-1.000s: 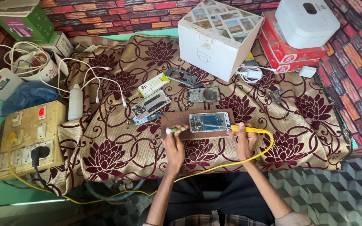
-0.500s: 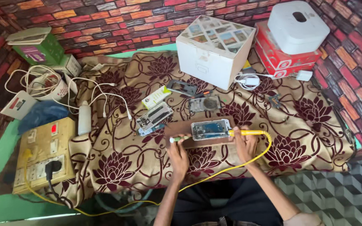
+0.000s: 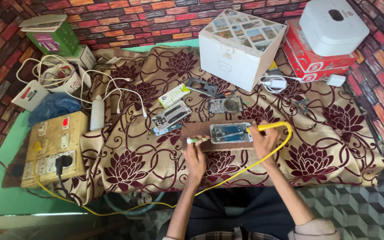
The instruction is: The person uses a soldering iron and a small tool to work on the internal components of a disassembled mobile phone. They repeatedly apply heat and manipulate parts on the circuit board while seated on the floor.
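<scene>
The opened phone point(image 3: 230, 132) lies face-down with its insides showing on a brown wooden block point(image 3: 196, 132), near the middle of the flower-patterned cloth point(image 3: 125, 169) that covers the counter. The right hand point(image 3: 265, 141), just right of the phone, is closed around a yellow-handled soldering iron point(image 3: 270, 126) whose tip reaches the phone's right end; its yellow cord point(image 3: 227, 177) loops down from there toward the person's lap. The left hand point(image 3: 195, 153), just below and left of the phone, pinches a small green-and-white tool point(image 3: 197, 140) against the block. The phone looks light, thin and stiff, with fragile bare parts inside, so it is best held by its outer edges rather than the exposed middle. Just above and left of the phone lie a second opened device point(image 3: 170, 117) and a small circuit part point(image 3: 225, 106); a white box point(image 3: 238, 44) stands well above. Far left of the phone sits a yellowish switchboard point(image 3: 54, 149). Compared with the earlier views, both hands hold the same grips and places by the phone; only the camera's framing has shifted slightly.
</scene>
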